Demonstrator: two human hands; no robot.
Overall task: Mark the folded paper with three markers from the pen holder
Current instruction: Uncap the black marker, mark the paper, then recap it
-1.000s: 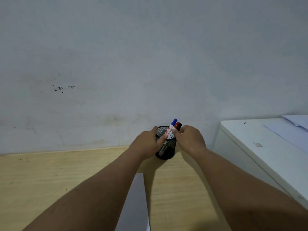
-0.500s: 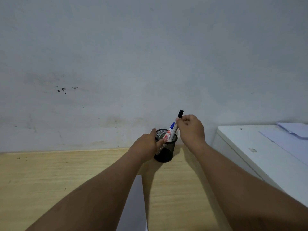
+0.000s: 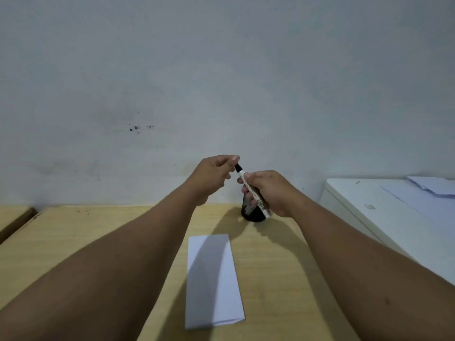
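A black-capped marker (image 3: 251, 189) is gripped around its barrel by the right hand (image 3: 270, 193), just above the pen holder (image 3: 253, 215), while its cap (image 3: 238, 167) is pinched by the left hand (image 3: 214, 173). Looks like uncapping time: the cap is probably best pulled straight along the barrel, barrel kept steady. The folded paper (image 3: 213, 279) is laid flat on the tabletop (image 3: 73, 230), unmarked, near the holder. Plenty of open wood is left on the left; a white cabinet (image 3: 384, 217) crowds the right side.
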